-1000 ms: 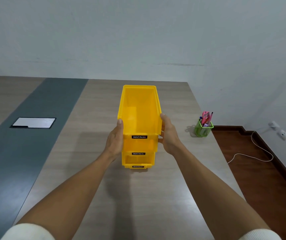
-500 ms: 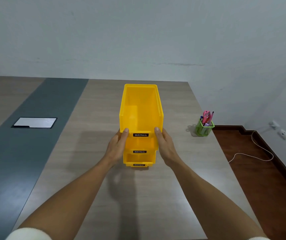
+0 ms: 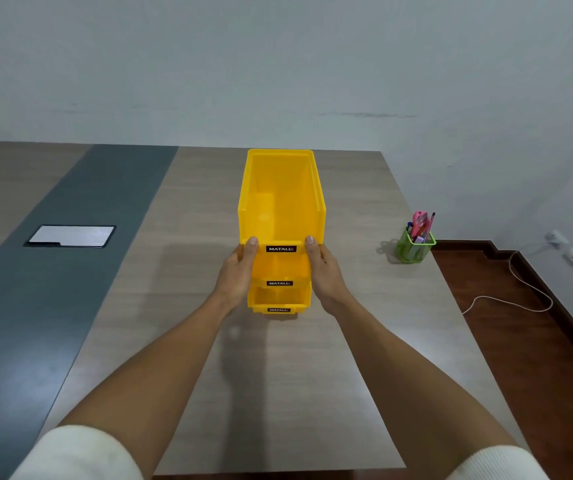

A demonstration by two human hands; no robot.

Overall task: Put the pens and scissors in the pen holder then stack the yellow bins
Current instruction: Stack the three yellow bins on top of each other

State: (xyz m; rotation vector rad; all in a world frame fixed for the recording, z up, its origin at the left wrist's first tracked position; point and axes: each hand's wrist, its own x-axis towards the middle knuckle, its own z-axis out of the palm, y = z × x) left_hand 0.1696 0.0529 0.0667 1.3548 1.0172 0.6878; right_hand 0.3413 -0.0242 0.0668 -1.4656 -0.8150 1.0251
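green pen holder (image 3: 415, 249) right, apparently holding scissors (image 3: 420, 221)

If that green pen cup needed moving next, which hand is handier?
The right hand: the pen holder stands on its side of the yellow bins; the left hand is farther.
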